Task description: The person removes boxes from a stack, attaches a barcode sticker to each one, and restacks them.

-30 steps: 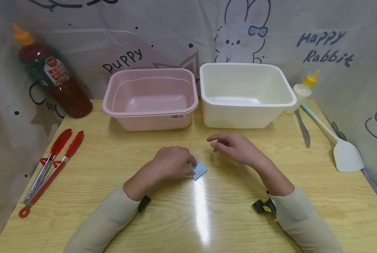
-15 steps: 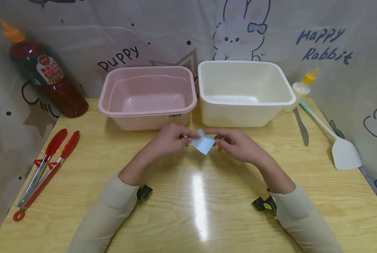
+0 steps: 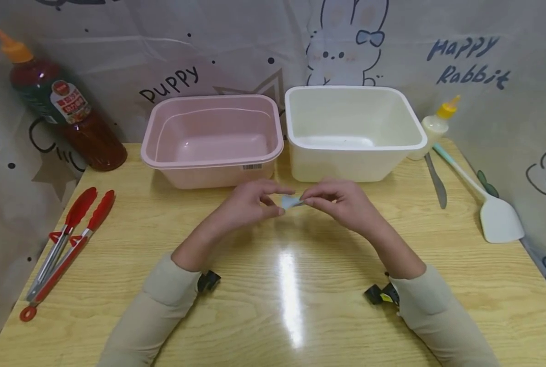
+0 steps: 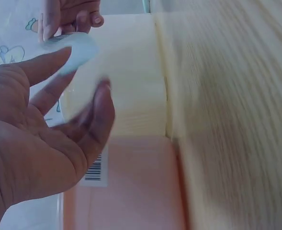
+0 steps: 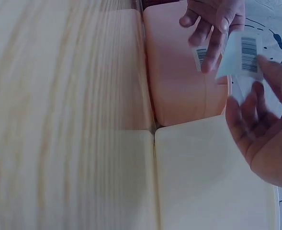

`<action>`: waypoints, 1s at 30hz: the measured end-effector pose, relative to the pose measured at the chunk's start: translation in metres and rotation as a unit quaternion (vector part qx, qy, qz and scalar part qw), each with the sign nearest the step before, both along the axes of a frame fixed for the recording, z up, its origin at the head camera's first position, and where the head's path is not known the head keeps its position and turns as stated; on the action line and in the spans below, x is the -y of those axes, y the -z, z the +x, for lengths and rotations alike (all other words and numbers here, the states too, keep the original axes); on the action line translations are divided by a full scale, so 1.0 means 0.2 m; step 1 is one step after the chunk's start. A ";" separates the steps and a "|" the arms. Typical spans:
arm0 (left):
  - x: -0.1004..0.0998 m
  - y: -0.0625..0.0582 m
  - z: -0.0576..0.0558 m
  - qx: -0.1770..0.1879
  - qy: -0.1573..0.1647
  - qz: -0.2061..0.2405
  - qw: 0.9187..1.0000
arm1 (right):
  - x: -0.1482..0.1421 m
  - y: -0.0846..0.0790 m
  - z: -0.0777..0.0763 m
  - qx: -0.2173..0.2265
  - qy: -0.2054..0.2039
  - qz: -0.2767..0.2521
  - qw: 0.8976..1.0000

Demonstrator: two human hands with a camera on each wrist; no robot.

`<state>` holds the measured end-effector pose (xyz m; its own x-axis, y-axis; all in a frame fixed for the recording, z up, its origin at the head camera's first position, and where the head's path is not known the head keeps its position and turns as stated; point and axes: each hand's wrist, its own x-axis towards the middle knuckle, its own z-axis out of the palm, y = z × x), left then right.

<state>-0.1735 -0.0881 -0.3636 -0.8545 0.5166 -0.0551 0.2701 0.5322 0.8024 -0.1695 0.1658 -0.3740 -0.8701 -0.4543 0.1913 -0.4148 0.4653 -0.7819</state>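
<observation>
A small light blue square slip is held up between both hands, a little in front of the two tubs. My right hand pinches its right end between thumb and fingertips. On the other side, the thumb and index finger of my left hand lie at opposite faces of the slip. Seen from the right wrist, the slip bears a printed barcode. In the left wrist view its pale blue side shows, bent slightly, and the left hand's other fingers are loosely bent away from it.
Behind the hands stand a pink tub and a white tub. Red tongs and a big red sauce bottle are at left. A small squeeze bottle, a knife and a white turner are at right.
The left hand has lifted the slip from the table and brought it forward to the right hand, which now pinches it. Since half a second ago the slip has tilted to a narrower view.
</observation>
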 end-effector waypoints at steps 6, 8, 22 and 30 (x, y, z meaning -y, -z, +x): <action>-0.03 0.00 0.03 -0.029 -0.008 -0.020 0.999 | 0.00 0.01 -0.01 0.021 0.029 0.010 0.999; -0.04 0.00 0.04 -0.027 -0.014 -0.017 0.999 | 0.00 0.01 -0.02 0.044 0.029 0.008 0.999; -0.07 0.01 0.06 -0.004 -0.050 0.000 0.999 | 0.02 0.00 0.00 0.099 0.049 -0.039 0.993; -0.07 0.00 0.06 -0.009 -0.067 0.050 0.996 | 0.03 0.01 0.01 0.065 0.039 -0.037 0.996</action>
